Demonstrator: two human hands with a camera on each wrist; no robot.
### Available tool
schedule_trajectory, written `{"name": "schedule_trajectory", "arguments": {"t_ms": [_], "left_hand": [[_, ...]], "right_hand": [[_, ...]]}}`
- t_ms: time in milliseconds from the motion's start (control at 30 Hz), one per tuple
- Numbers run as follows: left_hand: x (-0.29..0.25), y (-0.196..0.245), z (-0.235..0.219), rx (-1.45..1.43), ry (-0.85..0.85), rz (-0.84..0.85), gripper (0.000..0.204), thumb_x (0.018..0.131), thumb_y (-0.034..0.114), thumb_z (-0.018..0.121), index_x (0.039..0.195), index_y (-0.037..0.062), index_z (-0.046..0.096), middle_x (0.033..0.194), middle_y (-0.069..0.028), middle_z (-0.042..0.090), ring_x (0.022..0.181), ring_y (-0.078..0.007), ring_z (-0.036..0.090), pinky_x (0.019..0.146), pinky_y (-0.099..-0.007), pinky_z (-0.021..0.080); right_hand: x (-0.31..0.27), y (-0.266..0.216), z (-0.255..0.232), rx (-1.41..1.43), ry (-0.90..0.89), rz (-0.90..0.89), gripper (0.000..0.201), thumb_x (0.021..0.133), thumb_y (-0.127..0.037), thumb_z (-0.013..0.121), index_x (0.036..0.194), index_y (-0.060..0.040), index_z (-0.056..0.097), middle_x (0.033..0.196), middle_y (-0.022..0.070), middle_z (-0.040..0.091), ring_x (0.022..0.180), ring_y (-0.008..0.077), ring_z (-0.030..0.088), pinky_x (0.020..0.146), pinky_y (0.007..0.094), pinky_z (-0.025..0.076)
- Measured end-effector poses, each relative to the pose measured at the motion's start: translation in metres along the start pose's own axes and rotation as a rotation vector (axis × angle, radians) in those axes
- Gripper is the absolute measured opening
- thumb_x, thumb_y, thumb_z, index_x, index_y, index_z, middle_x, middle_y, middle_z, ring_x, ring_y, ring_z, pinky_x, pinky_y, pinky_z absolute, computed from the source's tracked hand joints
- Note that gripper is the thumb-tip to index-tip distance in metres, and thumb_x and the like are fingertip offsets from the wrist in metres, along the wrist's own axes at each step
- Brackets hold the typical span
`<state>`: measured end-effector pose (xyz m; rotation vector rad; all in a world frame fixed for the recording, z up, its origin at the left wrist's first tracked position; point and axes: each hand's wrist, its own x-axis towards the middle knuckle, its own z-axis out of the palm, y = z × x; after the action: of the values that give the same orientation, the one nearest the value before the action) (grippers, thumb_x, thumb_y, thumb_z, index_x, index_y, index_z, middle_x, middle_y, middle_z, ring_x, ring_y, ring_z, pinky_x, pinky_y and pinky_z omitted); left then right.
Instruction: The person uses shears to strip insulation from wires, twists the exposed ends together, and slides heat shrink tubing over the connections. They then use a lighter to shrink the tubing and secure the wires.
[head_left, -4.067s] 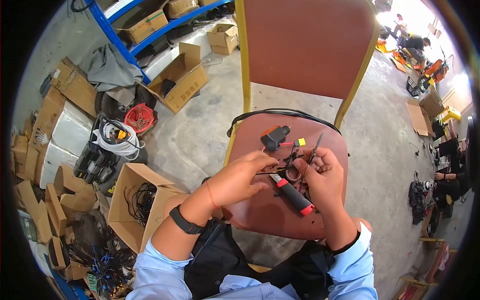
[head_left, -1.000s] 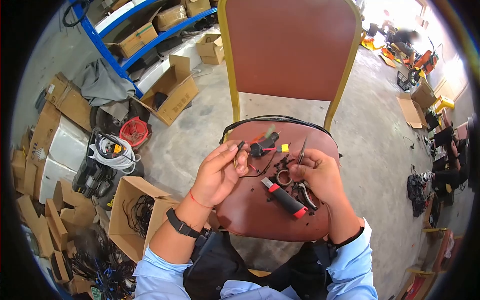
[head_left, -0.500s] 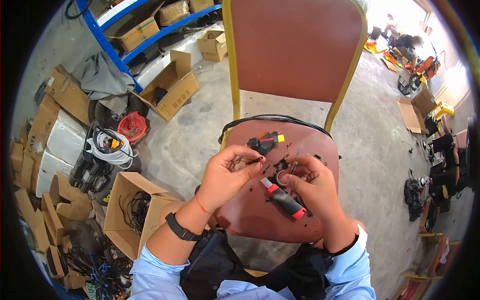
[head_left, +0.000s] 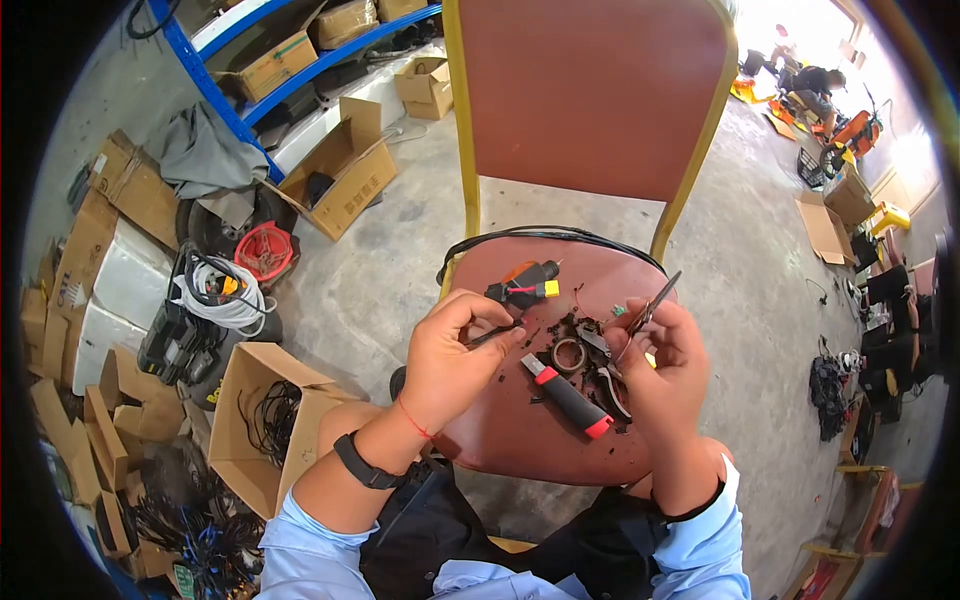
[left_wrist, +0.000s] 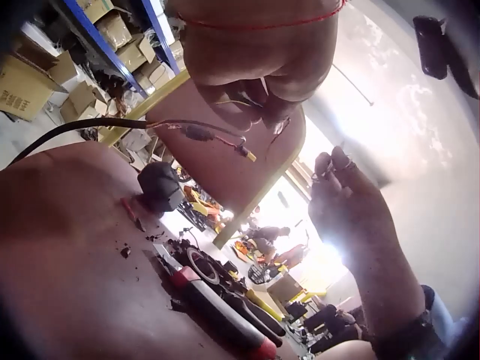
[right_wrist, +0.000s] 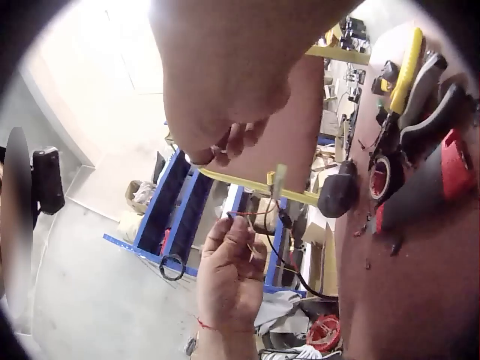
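My left hand (head_left: pixel 455 340) pinches thin wires at the stripped end of a black cable (left_wrist: pixel 82 124); in the left wrist view, finer red and yellow strands hang beside that hand (left_wrist: pixel 262 60). Off to the right, my right hand (head_left: pixel 665 360) holds small scissors (head_left: pixel 655 303), their dark pointed blades up, apart from the wires. Below both hands on the chair seat (head_left: pixel 490 440) lie a red-and-black utility knife (head_left: pixel 568 398), a tape roll (head_left: pixel 569 354) and pliers (head_left: pixel 612 388). Farther back sits a black-and-orange device (head_left: pixel 527 278), overlapped by a yellow connector (head_left: pixel 551 289).
Black cable (head_left: pixel 560 233) runs along the back of the seat, under the chair's backrest (head_left: pixel 600 90). Black scraps (head_left: pixel 580 325) are scattered by the tape. An open carton (head_left: pixel 255 400) of cables stands at the left, and blue shelving (head_left: pixel 215 85) rises behind.
Over the last second my right hand shifts right with the scissors, away from the left. My left hand lifts and turns slightly, still pinching the wires. Earlier both hands were closer together.
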<state>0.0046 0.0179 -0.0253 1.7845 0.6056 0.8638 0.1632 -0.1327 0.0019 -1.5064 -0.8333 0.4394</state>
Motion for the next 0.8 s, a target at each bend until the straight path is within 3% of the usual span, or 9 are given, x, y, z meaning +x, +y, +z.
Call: {"name": "schedule_trajectory", "arguments": {"t_ms": [67,167,333,467,600,800], "left_hand": [[-0.002,0.000,0.002,-0.042,0.011,-0.081,0.021,0.080,-0.002,0.079,0.095,0.0021,0.065,0.093,-0.0023,0.063,0.082,-0.0084,0.062,0.074,-0.0225,0.052],[-0.004,0.002,0.007,-0.120,-0.005,-0.149,0.023,0.081,0.000,0.080,0.096,0.0027,0.063,0.091,-0.0009,0.062,0.080,-0.0064,0.061,0.071,-0.0218,0.051],[-0.013,0.010,0.014,-0.078,-0.091,-0.154,0.025,0.081,0.001,0.080,0.100,0.0026,0.063,0.091,-0.0003,0.063,0.079,-0.0055,0.060,0.071,-0.0215,0.052],[-0.017,0.015,0.016,-0.102,-0.146,-0.200,0.025,0.081,0.002,0.081,0.100,0.0026,0.064,0.091,-0.0002,0.065,0.080,-0.0057,0.060,0.071,-0.0210,0.051],[-0.018,0.018,0.015,-0.147,-0.167,-0.252,0.024,0.080,0.004,0.082,0.099,0.0031,0.067,0.090,-0.0011,0.067,0.081,-0.0068,0.062,0.070,-0.0218,0.051],[-0.023,0.023,0.019,0.131,-0.086,-0.052,0.020,0.077,0.007,0.084,0.092,0.0035,0.071,0.087,-0.0061,0.069,0.081,-0.0131,0.065,0.070,-0.0274,0.052]], "right_hand": [[-0.003,-0.004,0.000,-0.069,-0.096,0.055,0.031,0.084,-0.001,0.073,0.113,-0.0015,0.063,0.097,0.0049,0.071,0.087,0.0099,0.067,0.073,0.0240,0.050],[-0.010,0.015,0.022,0.055,-0.178,0.111,0.032,0.085,-0.006,0.073,0.115,-0.0014,0.062,0.100,0.0071,0.073,0.088,0.0104,0.067,0.074,0.0244,0.050],[-0.008,0.026,0.032,0.389,-0.164,0.227,0.029,0.090,-0.004,0.070,0.117,-0.0005,0.060,0.113,0.0093,0.070,0.097,0.0114,0.066,0.079,0.0253,0.052],[-0.008,0.026,0.030,0.576,-0.200,0.324,0.031,0.090,-0.003,0.070,0.118,0.0021,0.058,0.109,0.0096,0.069,0.098,0.0129,0.066,0.084,0.0265,0.053],[-0.008,0.026,0.027,0.576,-0.214,0.342,0.035,0.089,-0.003,0.072,0.119,0.0014,0.055,0.110,0.0107,0.067,0.099,0.0149,0.066,0.085,0.0290,0.056],[-0.009,0.015,0.019,0.592,-0.225,0.350,0.036,0.088,-0.004,0.075,0.118,0.0014,0.057,0.106,0.0057,0.069,0.095,0.0094,0.065,0.079,0.0241,0.051]]}}
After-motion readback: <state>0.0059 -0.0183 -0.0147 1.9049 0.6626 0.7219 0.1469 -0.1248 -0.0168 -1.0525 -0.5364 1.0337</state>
